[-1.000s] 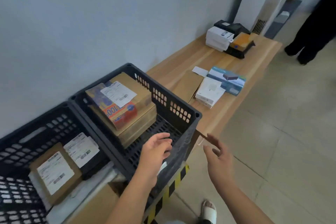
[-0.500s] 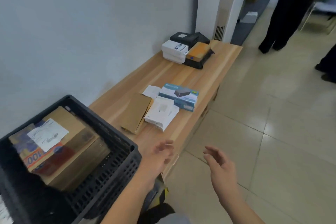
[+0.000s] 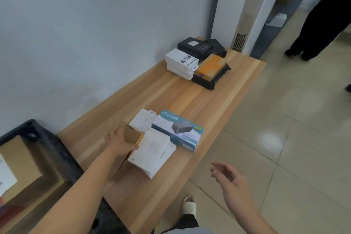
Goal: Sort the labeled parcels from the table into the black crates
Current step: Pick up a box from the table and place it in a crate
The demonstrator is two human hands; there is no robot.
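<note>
My left hand (image 3: 118, 141) grips a flat brown cardboard parcel (image 3: 131, 135) on the wooden table (image 3: 171, 97), fingers and thumb curled round its far end. Beside it lie a white box (image 3: 152, 151), a blue-and-white USB box (image 3: 178, 132) and a small white packet (image 3: 143, 119). My right hand (image 3: 230, 178) hovers beyond the table's front edge with relaxed fingers, holding nothing. A black crate (image 3: 43, 150) at the lower left holds a brown box (image 3: 20, 159) with a white label.
At the table's far end stand stacked white boxes (image 3: 181, 62), black boxes (image 3: 195, 46) and an orange-topped box (image 3: 211, 67) on a black one. A person in dark clothes (image 3: 321, 17) stands on the tiled floor at the right. My sandalled foot (image 3: 189, 206) is below.
My left hand has reached forward from the crate's edge and taken hold of the brown parcel. The view has swung right along the table. My right hand has stayed hovering.
</note>
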